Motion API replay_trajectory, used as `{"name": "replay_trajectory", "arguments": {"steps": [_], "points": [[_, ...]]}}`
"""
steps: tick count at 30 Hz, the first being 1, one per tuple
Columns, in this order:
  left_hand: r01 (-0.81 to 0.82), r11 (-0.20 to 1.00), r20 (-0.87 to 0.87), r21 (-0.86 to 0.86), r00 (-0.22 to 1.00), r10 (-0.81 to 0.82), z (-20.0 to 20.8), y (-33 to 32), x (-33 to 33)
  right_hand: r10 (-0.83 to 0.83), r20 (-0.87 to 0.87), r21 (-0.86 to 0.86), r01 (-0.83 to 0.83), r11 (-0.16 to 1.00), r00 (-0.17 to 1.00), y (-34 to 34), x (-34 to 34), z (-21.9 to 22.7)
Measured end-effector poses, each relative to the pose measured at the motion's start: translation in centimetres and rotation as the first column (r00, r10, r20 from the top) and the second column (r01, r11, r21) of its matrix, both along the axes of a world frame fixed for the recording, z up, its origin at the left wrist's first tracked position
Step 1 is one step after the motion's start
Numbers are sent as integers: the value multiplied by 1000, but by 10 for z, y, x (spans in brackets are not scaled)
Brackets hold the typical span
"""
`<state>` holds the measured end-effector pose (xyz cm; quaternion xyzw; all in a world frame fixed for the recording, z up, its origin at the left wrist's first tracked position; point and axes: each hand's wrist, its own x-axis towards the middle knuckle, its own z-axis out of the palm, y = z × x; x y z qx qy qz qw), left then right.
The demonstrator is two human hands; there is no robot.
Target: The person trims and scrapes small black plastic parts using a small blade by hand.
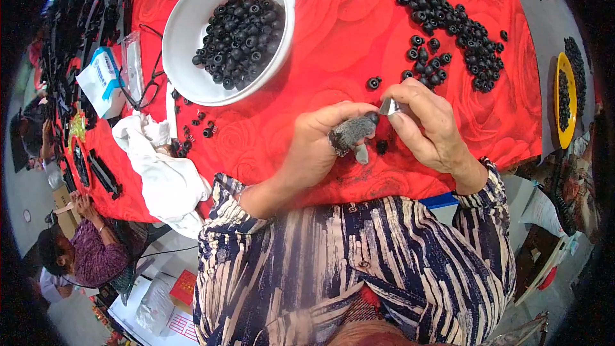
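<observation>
My left hand [314, 138] is closed, pinching a small black round part [372, 116] between the thumb and the fingers. A worn grey cover [351, 134] wraps some of those fingers. Close beside the part, my right hand [426, 118] grips a small shiny metal blade [387, 107] between thumb and fingers. Whether its edge touches the part I cannot tell. Just below the hands a black piece [382, 147] lies on the red cloth [333, 45]. A single black part [373, 82] sits a little beyond my fingers.
A white bowl [172, 45] full of black parts stands at the far left. Loose black parts [448, 25] spread across the far right. White cloth [166, 179], glasses [148, 93] and a tissue pack [102, 83] lie left. Another person [90, 250] sits at the lower left.
</observation>
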<state>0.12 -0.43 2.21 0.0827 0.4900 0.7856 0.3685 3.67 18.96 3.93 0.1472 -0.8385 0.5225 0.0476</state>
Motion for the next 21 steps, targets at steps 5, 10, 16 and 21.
{"name": "replay_trajectory", "arguments": {"steps": [5, 10, 16, 21], "points": [[3, 999, 13, -32, 1000, -3, 1, 1, 1, -4, -15, 39, 4, 999, 1000, -2, 0, -2], [13, 1000, 13, -28, 1000, -13, -1, 0, 2, -5, -2, 66, 5, 998, 1000, -1, 0, -2], [33, 999, 49, -20, 998, -32, -2, -2, 1, 19, -1, 50, -19, 999, 1000, 0, 0, -3], [31, 999, 66, -9, 997, -30, -3, -3, 1, 29, 27, 49, -30, 998, 999, 1, -1, -3]]}}
